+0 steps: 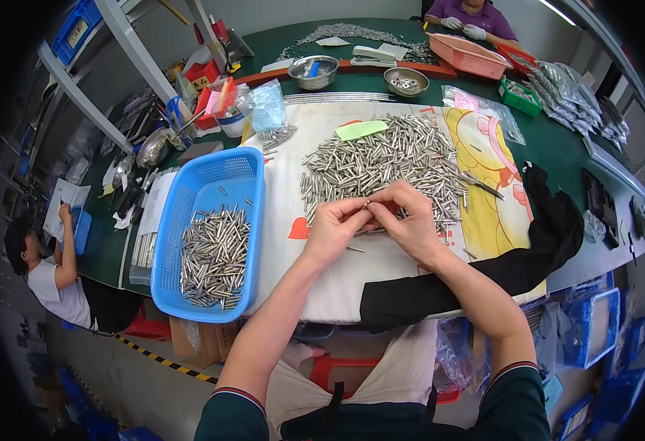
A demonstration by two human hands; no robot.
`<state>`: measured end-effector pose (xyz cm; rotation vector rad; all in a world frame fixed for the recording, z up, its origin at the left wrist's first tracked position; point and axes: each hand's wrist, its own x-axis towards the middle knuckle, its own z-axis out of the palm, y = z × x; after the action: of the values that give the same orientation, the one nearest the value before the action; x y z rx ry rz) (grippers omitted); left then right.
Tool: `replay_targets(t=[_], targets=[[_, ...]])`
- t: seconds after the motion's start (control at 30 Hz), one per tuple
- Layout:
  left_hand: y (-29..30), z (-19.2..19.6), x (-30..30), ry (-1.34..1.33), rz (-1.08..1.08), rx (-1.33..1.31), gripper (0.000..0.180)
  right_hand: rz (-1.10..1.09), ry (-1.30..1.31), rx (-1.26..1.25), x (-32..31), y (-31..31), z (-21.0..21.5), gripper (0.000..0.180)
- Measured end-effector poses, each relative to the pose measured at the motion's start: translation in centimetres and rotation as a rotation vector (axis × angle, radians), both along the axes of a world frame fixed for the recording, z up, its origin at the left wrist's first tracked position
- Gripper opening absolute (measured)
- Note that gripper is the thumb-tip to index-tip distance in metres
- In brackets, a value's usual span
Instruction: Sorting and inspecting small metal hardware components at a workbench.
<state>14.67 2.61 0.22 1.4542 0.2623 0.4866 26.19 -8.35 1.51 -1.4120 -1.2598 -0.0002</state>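
Over the near edge of a big heap of small metal pins [388, 162], my left hand [332, 229] and my right hand [412, 224] meet fingertip to fingertip. Both are closed in a pinch on a tiny metal piece [367, 205], mostly hidden by the fingers. It looks like one of the pins, but its exact shape cannot be made out. A loose pin [355, 249] lies on the cloth just below my hands. To the left, a blue plastic basket [159, 250] holds many similar pins [216, 257].
A green paper slip [361, 130] lies on the heap, pliers [484, 185] at its right. Black fabric [447, 294] stretches along the near edge. Metal bowls [313, 72] and a pink basket [469, 55] stand farther back. One person sits across the table, another at far left.
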Motion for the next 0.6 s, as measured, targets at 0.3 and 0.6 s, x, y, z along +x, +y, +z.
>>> replay_targets(t=[0.3, 0.6], targets=[[0.1, 1.2, -0.6, 0.083, -0.163, -0.226, 0.019, 0.046, 0.191, -0.176, 0.3, -0.2, 0.4, 0.009], [0.8, 0.9, -0.7, 0.162, -0.174, -0.459, 0.016, 0.204, 0.613, -0.338, 1.3, -0.2, 0.9, 0.018]])
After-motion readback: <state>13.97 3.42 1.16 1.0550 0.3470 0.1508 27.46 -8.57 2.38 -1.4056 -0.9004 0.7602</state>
